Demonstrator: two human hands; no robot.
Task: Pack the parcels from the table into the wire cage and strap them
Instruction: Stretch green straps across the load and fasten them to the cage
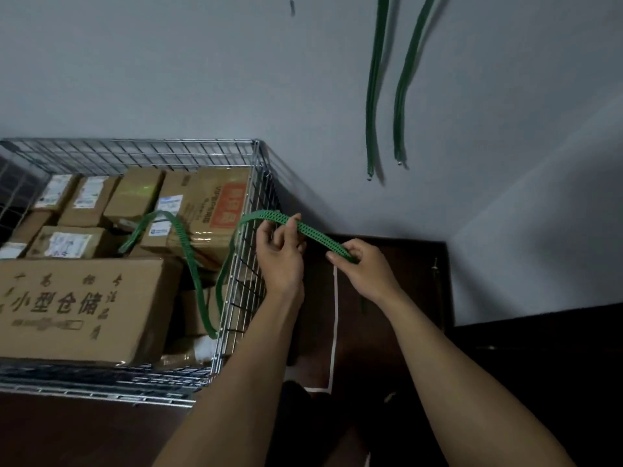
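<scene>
Storeroom: wire cage (236,274) of labelled cardboard parcels (84,308), bare wall (202,69).

A plain grey wall (151,69) fills the upper half of the view, with a small dark mark (292,8) high up on it. Two pairs of long green bands (372,96) hang down the wall to the right, their lower ends tipped with small metal pieces. Below lies a dark brown floor (387,298), marked by a white tape line (335,315) that turns a corner

Dark floor (414,281): wire cage (151,156) standing on it, white tape line (335,315).
</scene>
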